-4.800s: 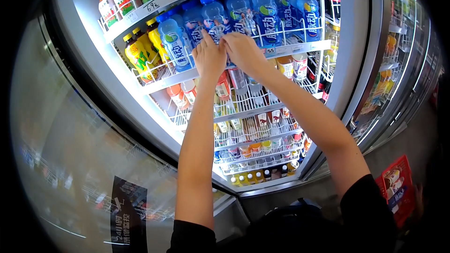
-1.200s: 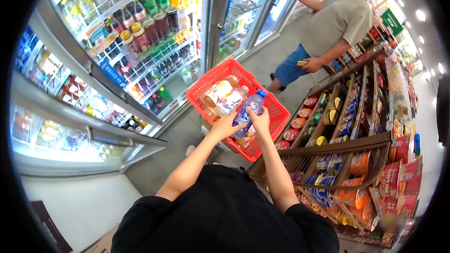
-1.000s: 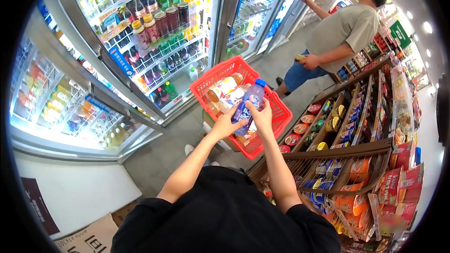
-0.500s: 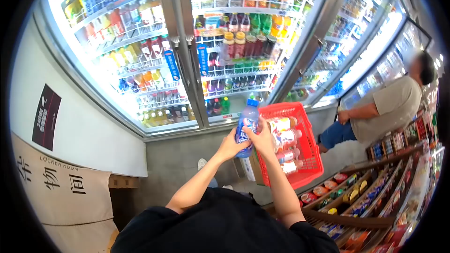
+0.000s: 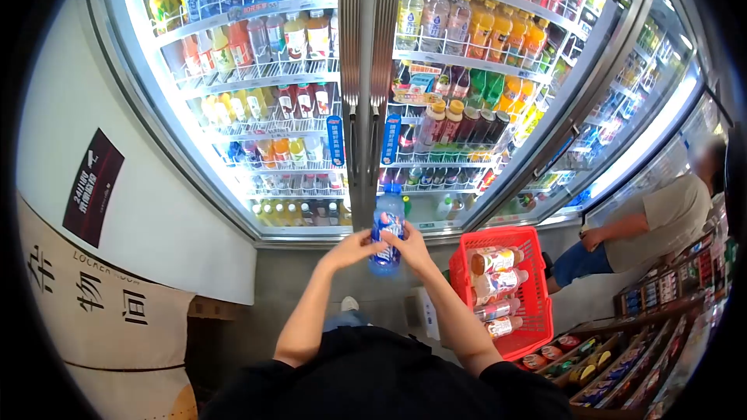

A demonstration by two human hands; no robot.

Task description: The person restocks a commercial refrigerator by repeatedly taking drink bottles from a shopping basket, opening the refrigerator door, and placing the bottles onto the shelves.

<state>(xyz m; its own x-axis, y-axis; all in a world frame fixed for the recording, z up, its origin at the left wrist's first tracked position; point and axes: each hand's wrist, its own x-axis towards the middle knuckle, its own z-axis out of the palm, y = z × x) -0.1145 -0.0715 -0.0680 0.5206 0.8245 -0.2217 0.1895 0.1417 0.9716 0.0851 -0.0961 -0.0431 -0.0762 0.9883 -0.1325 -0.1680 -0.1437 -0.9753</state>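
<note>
A blue bottle with a blue cap (image 5: 387,227) is held upright in front of my body, between both hands. My left hand (image 5: 352,250) grips its left side, with the fingers partly behind the bottle. From the right, my right hand (image 5: 407,246) holds it, thumb across the label. To the right of my forearm stands a red basket (image 5: 547,307) with several bottles lying in it, among them an orange-brown one (image 5: 496,260) and a pale labelled one (image 5: 498,285).
Two closed glass fridge doors with metal handles (image 5: 363,101) face me, drinks behind them. A person (image 5: 650,222) stands at the right. Packaged goods shelves (image 5: 615,365) are at lower right. A cloth curtain (image 5: 117,319) hangs at lower left.
The view has turned toward the fridges, so the basket and the person now appear farther right. The blue bottle, earlier held over the basket, is now left of it, in both hands.
</note>
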